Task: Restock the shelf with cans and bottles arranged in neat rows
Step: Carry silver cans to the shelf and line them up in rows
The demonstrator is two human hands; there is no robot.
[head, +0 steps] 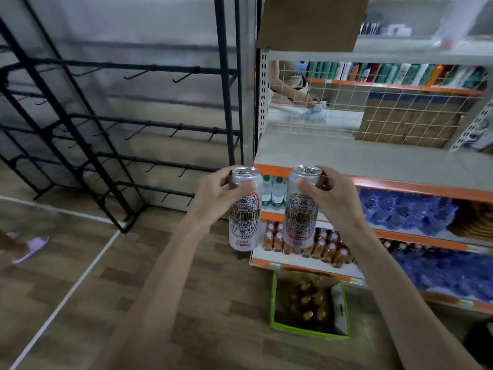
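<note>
Now, my left hand [216,200] grips the left can [244,212] near its top; my right hand [334,202] holds the right can [301,209] just beside; both hang before the grey shelf [346,156]; such high grips may slip, or bases clip its lip.

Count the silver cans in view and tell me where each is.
2. The left can is held upright in the left hand; the right can upright in the right hand. Others may be hidden.
</note>
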